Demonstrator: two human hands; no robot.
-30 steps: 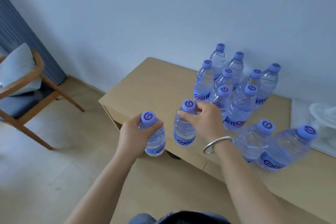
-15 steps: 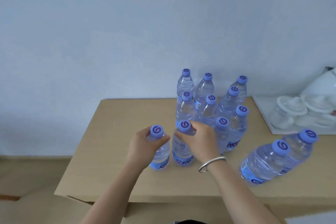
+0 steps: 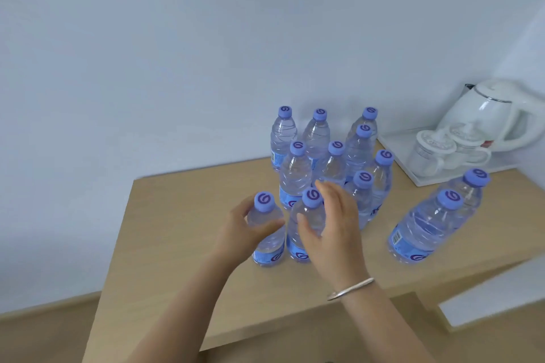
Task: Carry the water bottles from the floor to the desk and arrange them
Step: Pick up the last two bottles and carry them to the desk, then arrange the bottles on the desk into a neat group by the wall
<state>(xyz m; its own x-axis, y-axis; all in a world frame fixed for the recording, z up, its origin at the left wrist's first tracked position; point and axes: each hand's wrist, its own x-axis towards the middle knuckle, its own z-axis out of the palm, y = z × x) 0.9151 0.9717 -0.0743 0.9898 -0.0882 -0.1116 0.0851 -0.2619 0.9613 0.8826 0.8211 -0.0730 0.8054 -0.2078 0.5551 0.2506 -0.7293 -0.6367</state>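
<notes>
The left hand curls its fingers and thumb round the shoulder of the leftmost bottle, which stands upright on the desk near the front of the cluster. If that hand pulls away at a slant, the bottle may tip, since the grip sits high, just under the cap. Touching it on the right stands a second front bottle; the right hand is beside it with fingers spread and relaxed, the thumb near or on the bottle's side, gripping nothing. A careless sweep of this hand could knock that bottle into its neighbour or back into the rows.

Behind the hands the main group of bottles stands packed in rows toward the wall, caps close together, so one shove could topple several like skittles. It also blocks any reach straight back. Further right, a pair of bottles stands apart near the desk's front edge, one just behind the other; a bump from the forearm could send them off. At the far right a white tray holds capped cups and a kettle, limiting room for spreading the arrangement that way.
</notes>
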